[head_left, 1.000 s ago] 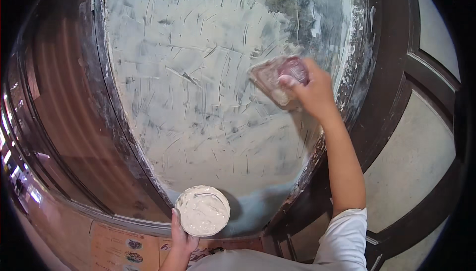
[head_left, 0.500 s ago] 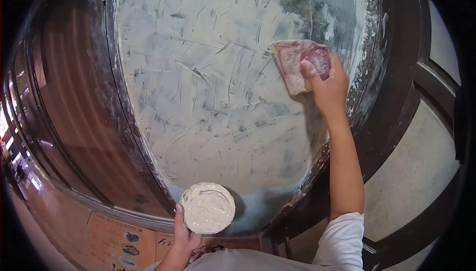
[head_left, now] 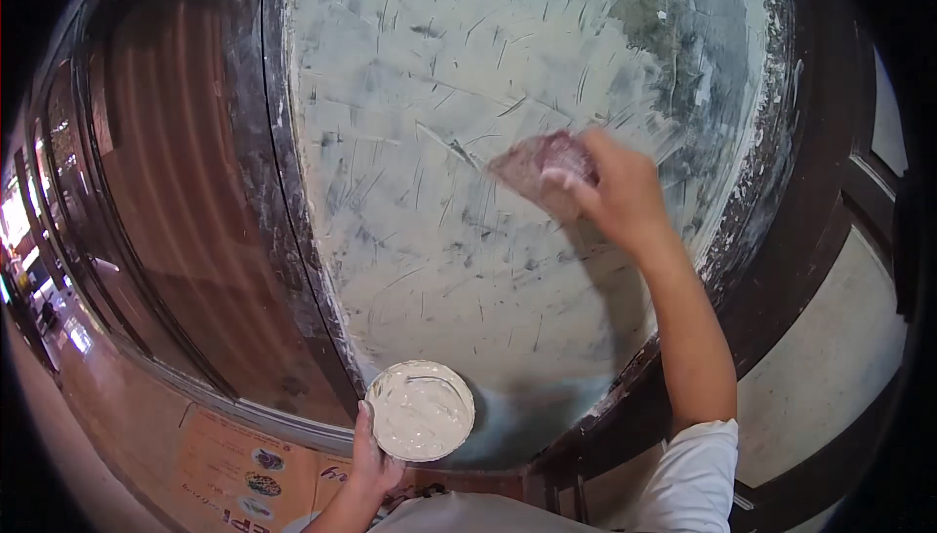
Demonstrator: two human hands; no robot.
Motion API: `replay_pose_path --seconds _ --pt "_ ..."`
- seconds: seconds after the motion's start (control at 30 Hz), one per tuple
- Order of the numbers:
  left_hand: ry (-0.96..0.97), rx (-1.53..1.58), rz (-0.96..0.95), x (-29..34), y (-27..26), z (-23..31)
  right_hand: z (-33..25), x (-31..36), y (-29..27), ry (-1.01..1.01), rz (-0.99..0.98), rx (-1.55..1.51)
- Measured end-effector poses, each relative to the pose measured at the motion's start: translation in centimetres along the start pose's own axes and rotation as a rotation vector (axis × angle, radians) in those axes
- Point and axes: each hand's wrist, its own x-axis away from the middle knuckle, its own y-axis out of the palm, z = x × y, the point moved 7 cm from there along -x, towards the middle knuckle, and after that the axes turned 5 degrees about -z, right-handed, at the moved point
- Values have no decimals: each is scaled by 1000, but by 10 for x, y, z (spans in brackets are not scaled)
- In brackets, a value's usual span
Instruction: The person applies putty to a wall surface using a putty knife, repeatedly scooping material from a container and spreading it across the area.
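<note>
My right hand (head_left: 620,182) grips a reddish, putty-smeared spreader (head_left: 542,167) by its darker handle part, thumb on the near side. The blade is held at or close to the wall panel (head_left: 420,240); blur hides whether it touches. Pale putty covers most of this panel in streaks and scrape marks, while a grey-green patch (head_left: 639,6) shows at the upper right. Low down, my left hand (head_left: 373,460) holds a round tub (head_left: 423,411) of creamy white putty, thumb at its rim and the other fingers mostly hidden beneath.
Dark, paint-spattered frames (head_left: 268,133) border the panel on both sides. Brown sliding panels (head_left: 185,191) stand at left, and a dark door with pale insets (head_left: 830,357) at right. Printed orange cardboard (head_left: 234,470) lies on the floor at lower left.
My right hand has brought the spreader left and somewhat down across the panel, turning the blade. The view has shifted a little; my left hand still holds the tub.
</note>
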Motion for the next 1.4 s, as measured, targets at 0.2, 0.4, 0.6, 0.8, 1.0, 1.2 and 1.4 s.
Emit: replay_pose_path --seconds 0.2,0.4,0.6,0.8,1.0,1.2,1.4 --pt "31 17 -21 3 -7 20 -24 -23 6 -18 -62 -101" --pt "38 14 -27 3 -18 33 -32 -51 -15 104 56 -75" --pt "39 55 -55 0 -30 42 -50 -64 3 54 11 34" --pt "29 81 -10 2 -43 53 -55 -77 -11 52 125 -117" --pt "27 55 -20 1 -47 62 -44 -99 -35 90 359 -113" --pt "45 62 -12 2 -55 79 -86 -117 10 -22 -38 15" --pt "60 53 -6 3 -67 88 -76 -138 -46 15 374 -56"
